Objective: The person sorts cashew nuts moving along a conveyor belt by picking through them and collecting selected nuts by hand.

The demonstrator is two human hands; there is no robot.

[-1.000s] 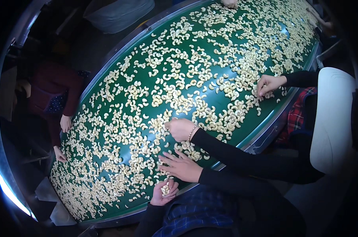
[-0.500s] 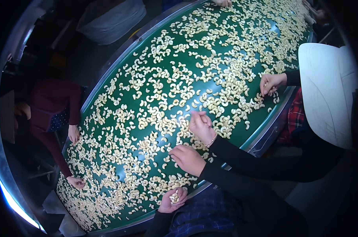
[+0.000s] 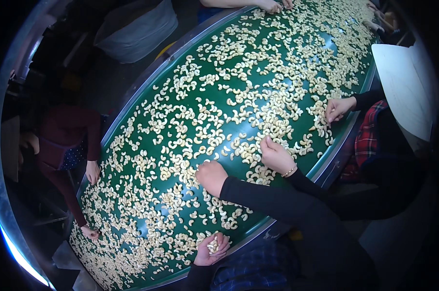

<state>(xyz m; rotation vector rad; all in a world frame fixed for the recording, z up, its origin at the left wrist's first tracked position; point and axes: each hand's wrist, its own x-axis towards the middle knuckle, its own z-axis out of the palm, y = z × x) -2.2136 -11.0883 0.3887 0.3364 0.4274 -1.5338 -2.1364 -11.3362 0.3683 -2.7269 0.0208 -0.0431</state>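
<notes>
Held a small heap of cashews [image 3: 213, 245] in the left hand [image 3: 207, 255], cupped palm up with fingers curled in around them, low over the near edge of the green surface [image 3: 252, 226]. Had the right hand [image 3: 211, 178] farther out over the surface, back upward, with fingers bent down toward the layer beneath. Could not tell of any cashew in its grip, nor of a wide or narrow gap between its fingers, with fingertips mostly hidden from view.

Had loose cashews [image 3: 276, 128] strewn over nearly the whole surface: right beside the right hand's knuckles, in a patch between both hands, and in clusters just left of the left hand. Had a co-worker's braceleted hand [image 3: 276, 157] near the right hand, to its right, with fingertips bunched close to more cashews. Saw another hand [image 3: 339, 109] farther right by the rim, next to a white cap [image 3: 402, 89]. Saw also a hand below a maroon sleeve [image 3: 92, 171] at the opposite edge, well apart on the left.
</notes>
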